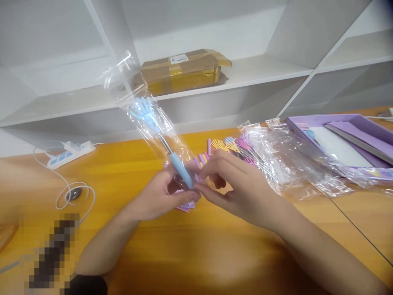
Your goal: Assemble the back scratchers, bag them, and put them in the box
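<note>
A light blue hand-shaped back scratcher (181,170) with a metal rod lies inside a clear plastic bag (125,78), tilted up to the left above the table. My left hand (166,194) is closed around its handle end from below. My right hand (236,182) pinches at the bag's lower end beside the handle tip, its thumb and fingers close together. Beneath the hands, some small pink and purple items (187,205) are partly covered. Behind my right hand lie several back scratchers (231,144) in yellow, blue and pink.
Clear plastic bags (285,157) spread over the right of the wooden table (202,254), beside a purple box (353,119). A taped parcel (184,71) rests on the white shelf (260,73). At left are a power strip (70,155) and a cable around a dark object (74,194).
</note>
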Available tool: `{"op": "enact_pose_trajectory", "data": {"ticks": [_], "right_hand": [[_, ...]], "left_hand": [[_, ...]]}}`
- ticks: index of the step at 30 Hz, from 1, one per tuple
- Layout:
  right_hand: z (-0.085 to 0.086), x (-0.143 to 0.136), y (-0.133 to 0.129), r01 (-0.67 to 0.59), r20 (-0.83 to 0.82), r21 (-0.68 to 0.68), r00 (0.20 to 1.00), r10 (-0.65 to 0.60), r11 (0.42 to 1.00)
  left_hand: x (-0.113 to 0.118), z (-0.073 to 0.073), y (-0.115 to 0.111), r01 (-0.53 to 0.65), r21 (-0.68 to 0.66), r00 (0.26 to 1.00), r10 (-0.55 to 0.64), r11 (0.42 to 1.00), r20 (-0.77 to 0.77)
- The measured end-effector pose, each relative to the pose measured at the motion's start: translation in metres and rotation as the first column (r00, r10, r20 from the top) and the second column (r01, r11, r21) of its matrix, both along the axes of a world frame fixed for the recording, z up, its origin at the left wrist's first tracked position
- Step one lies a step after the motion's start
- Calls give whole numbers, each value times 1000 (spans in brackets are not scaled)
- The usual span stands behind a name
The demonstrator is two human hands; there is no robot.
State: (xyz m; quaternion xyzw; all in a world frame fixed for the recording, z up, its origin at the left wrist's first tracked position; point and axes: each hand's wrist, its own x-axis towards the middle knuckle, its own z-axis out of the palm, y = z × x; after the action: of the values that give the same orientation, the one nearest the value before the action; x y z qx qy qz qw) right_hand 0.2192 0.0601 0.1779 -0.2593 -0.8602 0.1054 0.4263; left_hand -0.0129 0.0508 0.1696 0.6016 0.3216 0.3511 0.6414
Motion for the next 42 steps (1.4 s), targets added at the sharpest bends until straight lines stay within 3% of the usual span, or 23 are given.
{"op": "enact_pose_trajectory", "data": {"ticks": [5,10,14,16,21,24,29,33,36,42], "right_hand": [[4,0,0,47,17,-213,999,-45,976],[1,0,1,-86,-5,-373,996,90,924],[-2,-2,3,-221,-81,-505,975,209,834],[-3,-4,5,-294,-124,-510,955,268,809],[-5,-10,5,-266,-162,-372,962,220,889],[-6,-10,5,-282,-176,-383,957,230,880],[-2,-8,3,-478,-294,-542,878,377,691],[-1,-9,-1,-579,-439,-612,815,378,539],[-3,-10,-2,-645,-542,-624,764,350,441],[-6,-9,-2,-672,-611,-658,740,280,339]], "left_hand": [[0,4,0,-10,-35,999,8,999,-41],[2,5,-1,21,-78,998,-26,997,-58],[3,4,-4,-2,-4,1000,2,1000,-31],[2,3,-4,33,17,997,-32,999,-69],[-3,4,3,115,239,962,-48,964,-267],[-5,6,6,159,288,939,-54,944,-340],[-2,2,1,151,355,959,-49,923,-281],[0,-6,-4,145,326,979,-88,934,-184],[0,-6,-5,164,382,981,-109,909,-163],[-1,5,-3,246,480,961,-148,842,-233]]}}
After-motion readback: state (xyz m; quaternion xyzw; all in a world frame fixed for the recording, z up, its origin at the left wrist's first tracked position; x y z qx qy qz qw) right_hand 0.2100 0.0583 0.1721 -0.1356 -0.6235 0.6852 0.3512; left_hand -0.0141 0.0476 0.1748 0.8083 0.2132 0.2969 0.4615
